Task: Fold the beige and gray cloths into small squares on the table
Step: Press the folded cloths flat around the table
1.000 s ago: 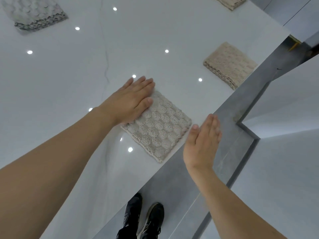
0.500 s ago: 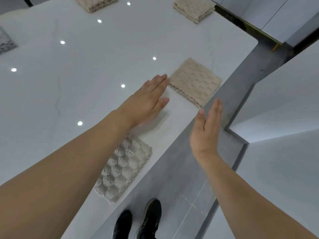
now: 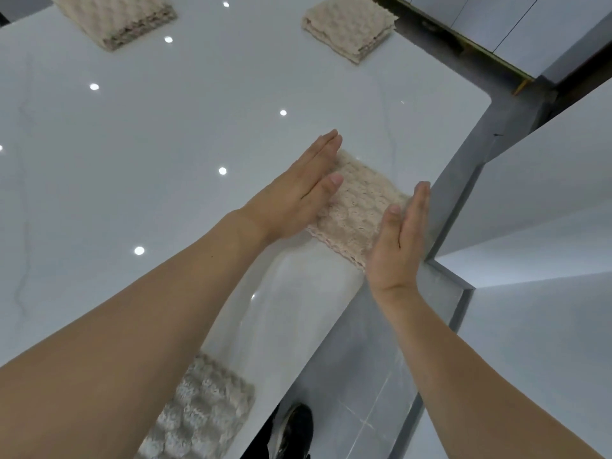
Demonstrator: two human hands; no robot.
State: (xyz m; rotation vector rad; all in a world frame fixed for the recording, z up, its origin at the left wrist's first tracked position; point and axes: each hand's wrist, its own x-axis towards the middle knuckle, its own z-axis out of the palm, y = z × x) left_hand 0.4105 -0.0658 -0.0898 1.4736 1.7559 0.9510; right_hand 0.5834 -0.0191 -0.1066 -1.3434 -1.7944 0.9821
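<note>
Beige folded cloth sits at the white table's right edge, squarely between both hands. Left hand flat, fingers straight, against its left side; right hand flat, on edge at its right side, gripping nothing. Gray folded cloth lies nearer, under left forearm.

glossy white tabletop, faint grey veining, round ceiling-light reflections scattered across it. grey tiled floor along its right edge. dark shoe on the floor below the table edge. white cabinet panels at upper right, brass-coloured strip at their base.
</note>
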